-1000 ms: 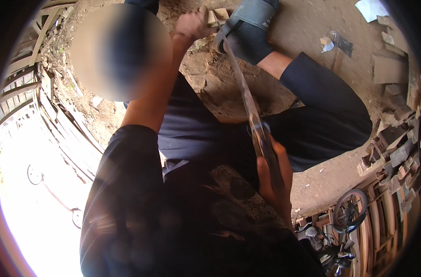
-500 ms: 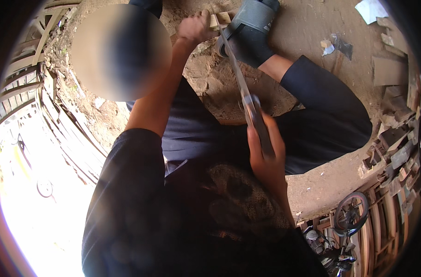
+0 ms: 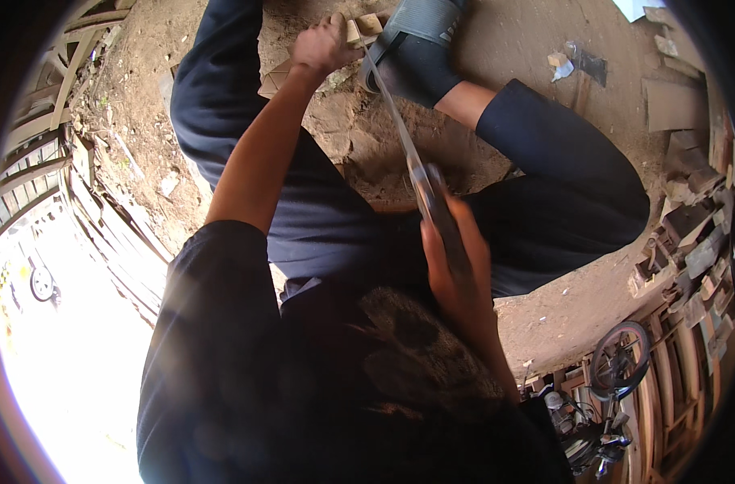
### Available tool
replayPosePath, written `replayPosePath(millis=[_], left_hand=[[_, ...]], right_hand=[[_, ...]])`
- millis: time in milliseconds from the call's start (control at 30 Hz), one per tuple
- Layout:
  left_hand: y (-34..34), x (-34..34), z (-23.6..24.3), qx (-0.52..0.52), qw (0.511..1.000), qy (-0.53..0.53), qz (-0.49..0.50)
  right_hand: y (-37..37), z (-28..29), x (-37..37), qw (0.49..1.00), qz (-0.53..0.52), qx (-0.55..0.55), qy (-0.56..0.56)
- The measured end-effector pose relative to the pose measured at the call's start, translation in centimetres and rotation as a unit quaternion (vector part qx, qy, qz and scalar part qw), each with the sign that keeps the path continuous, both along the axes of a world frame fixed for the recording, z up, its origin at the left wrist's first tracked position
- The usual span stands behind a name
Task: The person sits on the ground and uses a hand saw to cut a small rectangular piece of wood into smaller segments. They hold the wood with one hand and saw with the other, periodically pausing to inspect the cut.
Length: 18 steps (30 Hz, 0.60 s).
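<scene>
My left hand (image 3: 323,44) is closed at the top of the view, pressing on a small pale wood block (image 3: 359,31) on the dirt beside my sandalled foot (image 3: 416,52). A long saw (image 3: 396,109) runs from beside that block down toward me, its far tip at the wood. My right hand (image 3: 456,246) is wrapped around the saw's dark handle, low between my bent legs, slightly blurred. Exactly what my left fingers grip is partly hidden by the hand itself.
Dirt ground (image 3: 577,153) surrounds my legs. Scrap wood pieces (image 3: 698,234) lie heaped at the right, boards (image 3: 85,64) at the left. A motorbike (image 3: 585,427) and a wheel (image 3: 618,359) are at lower right. Small litter (image 3: 565,64) lies upper right.
My right hand and the saw have moved forward, up the view, along the blade's line. My left hand stays at the block. A blurred round patch over the upper left is gone.
</scene>
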<state>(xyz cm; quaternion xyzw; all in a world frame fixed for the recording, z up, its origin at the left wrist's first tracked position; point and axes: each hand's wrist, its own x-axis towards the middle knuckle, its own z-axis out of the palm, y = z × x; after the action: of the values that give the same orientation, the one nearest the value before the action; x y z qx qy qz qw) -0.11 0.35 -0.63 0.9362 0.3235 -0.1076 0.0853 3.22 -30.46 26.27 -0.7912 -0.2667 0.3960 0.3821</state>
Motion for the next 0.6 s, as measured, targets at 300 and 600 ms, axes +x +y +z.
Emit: replayPosePath(millis=[300,600], left_hand=[[-0.1,-0.5,0.1,0.004,1.0,-0.007,-0.003],[0.1,0.1,0.1,0.005,1.0,0.011,0.007]], right_hand=[[-0.6,0.8,-0.4,1.0,-0.019,0.009,0.008],[-1.9,0.0,-0.8,0.997,0.022,0.034,-0.073]])
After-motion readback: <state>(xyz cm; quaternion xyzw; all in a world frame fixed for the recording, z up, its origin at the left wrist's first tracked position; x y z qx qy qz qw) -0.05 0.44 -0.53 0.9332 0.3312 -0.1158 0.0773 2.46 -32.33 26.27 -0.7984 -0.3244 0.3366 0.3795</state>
